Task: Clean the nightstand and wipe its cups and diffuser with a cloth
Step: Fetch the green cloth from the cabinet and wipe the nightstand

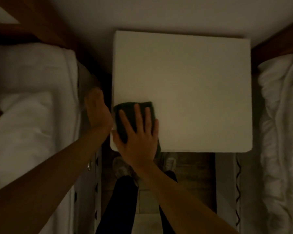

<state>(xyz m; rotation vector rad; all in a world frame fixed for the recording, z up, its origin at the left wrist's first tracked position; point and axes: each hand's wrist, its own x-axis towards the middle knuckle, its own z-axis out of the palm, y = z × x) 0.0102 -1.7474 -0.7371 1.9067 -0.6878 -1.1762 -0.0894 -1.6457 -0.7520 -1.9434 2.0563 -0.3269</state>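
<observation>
Cloth (134, 115) half hidden under right hand (139, 137)

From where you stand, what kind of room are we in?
Most likely a bedroom, dimly lit. A white nightstand stands against the wall between two beds with white bedding and wooden headboards. The right hand presses a dark cloth flat on the nightstand's near left corner.

White square counter (193, 78) seen from above, its top bare and evenly lit beyond the fingers (137, 114). One dark cloth (125, 115) lies flat on the near left corner, right under those spread fingers, its near edge hanging off the front. To the fingers' right, plain counter surface.
</observation>
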